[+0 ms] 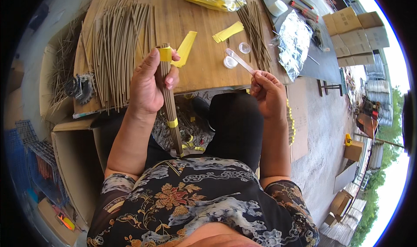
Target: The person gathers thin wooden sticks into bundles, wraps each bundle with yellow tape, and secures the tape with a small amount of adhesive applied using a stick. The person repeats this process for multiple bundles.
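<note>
Left hand (150,84) raised over the near edge of the wooden table (204,69), forearm rising from the lower left, wrist bent back. Fingers curled shut around a tight bundle of thin brown sticks (170,112); thumb pressed along the bundle's left side, fingertips wrapping from the right. Bundle stands close to upright, lower end down by the lap. A yellow paper band (165,54) wraps the top just above the thumb; a second yellow band (173,123) sits lower, below the hand.

Right hand (267,93) held further right, over the black-trousered knee, forearm rising from the lower right. Fingers pinched closed on the near end of a slim, pale translucent applicator stick (239,61), which slants up and left toward the table.

Just beyond its tip: two small round clear lids or pots (236,55) on the tabletop. Loose yellow paper strips (228,31) lie near them. A large fan of loose brown sticks (115,47) spreads on the table's left part.
</note>
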### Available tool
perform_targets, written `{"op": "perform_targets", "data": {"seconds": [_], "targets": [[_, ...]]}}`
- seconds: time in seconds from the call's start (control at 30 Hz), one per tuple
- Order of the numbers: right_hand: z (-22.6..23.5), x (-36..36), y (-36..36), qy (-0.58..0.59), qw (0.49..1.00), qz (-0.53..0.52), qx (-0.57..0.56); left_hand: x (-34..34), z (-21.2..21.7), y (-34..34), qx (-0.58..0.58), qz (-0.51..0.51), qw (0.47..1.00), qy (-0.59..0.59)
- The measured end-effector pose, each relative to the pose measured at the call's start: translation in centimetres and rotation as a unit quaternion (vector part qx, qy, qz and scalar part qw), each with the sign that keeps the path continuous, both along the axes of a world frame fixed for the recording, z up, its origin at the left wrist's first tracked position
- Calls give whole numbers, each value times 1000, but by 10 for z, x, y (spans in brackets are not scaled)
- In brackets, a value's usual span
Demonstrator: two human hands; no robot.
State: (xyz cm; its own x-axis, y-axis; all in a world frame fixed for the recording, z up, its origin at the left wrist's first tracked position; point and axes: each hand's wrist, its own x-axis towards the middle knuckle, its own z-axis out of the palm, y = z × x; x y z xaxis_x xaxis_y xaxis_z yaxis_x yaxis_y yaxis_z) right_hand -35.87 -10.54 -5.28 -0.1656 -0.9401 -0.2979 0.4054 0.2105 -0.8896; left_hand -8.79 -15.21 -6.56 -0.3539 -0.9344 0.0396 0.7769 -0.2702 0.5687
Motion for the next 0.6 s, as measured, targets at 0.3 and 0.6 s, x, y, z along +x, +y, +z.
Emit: {"op": "perform_targets", "data": {"seconds": [0.3, 0.6], "targets": [[-1, 5, -9, 552, 824, -87, -91, 5, 5, 3, -13, 30, 999, -23], [-3, 20, -22, 768, 631, 34, -101, 2, 4, 2, -5, 32, 999, -33]]}}
